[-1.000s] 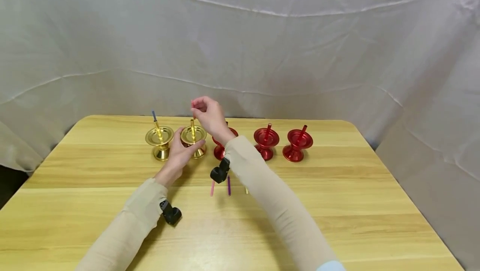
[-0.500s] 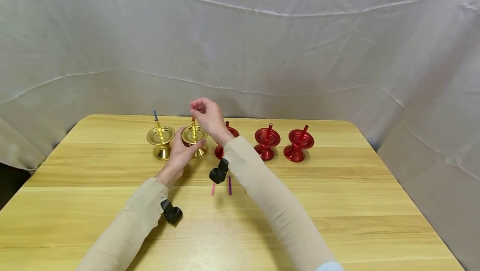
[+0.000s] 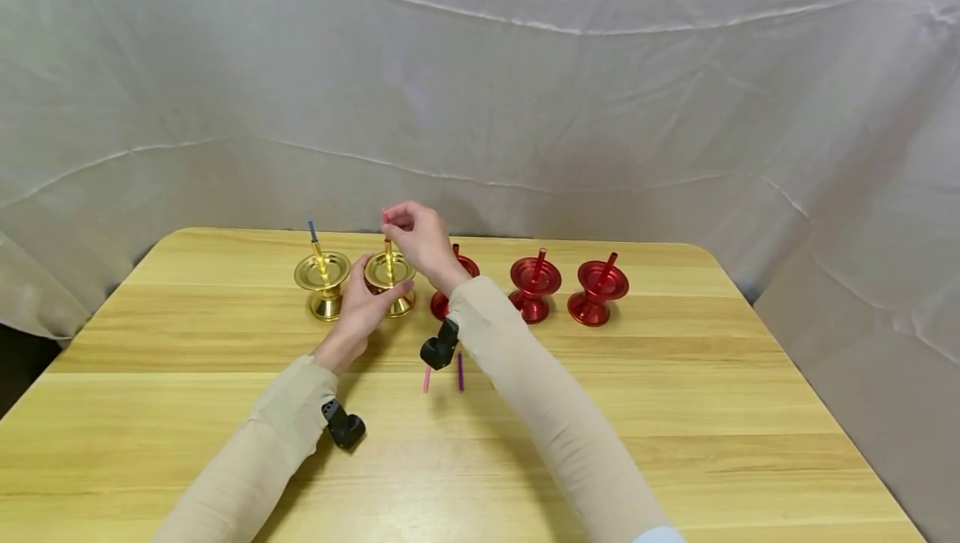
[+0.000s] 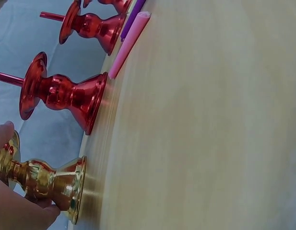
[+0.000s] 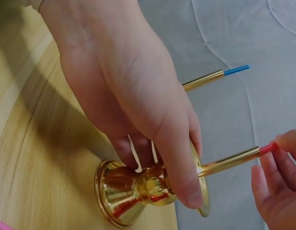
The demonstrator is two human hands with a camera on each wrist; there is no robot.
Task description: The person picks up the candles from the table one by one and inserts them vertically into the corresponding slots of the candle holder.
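Observation:
My left hand holds a shiny gold candle holder around its waist, under the dish, with the thumb on the near side. The holder's base stands on the table in the left wrist view. Above it, my right hand pinches a thin red candle between thumb and fingertips. The candle's lower end sits in the mouth of the holder's upright gold tube; how deep it goes is hidden. To the left stands a second gold candle holder, with a blue candle upright in its tube.
Red candle holders stand rightward along the row: one partly behind the right hand, another, and one at the end. A pink candle and a purple candle lie nearer. A grey cloth hangs behind the table.
The red candle has come down from just above the gold tube into its mouth, and my right hand has lowered slightly with it. My left hand keeps its hold on the gold candle holder.

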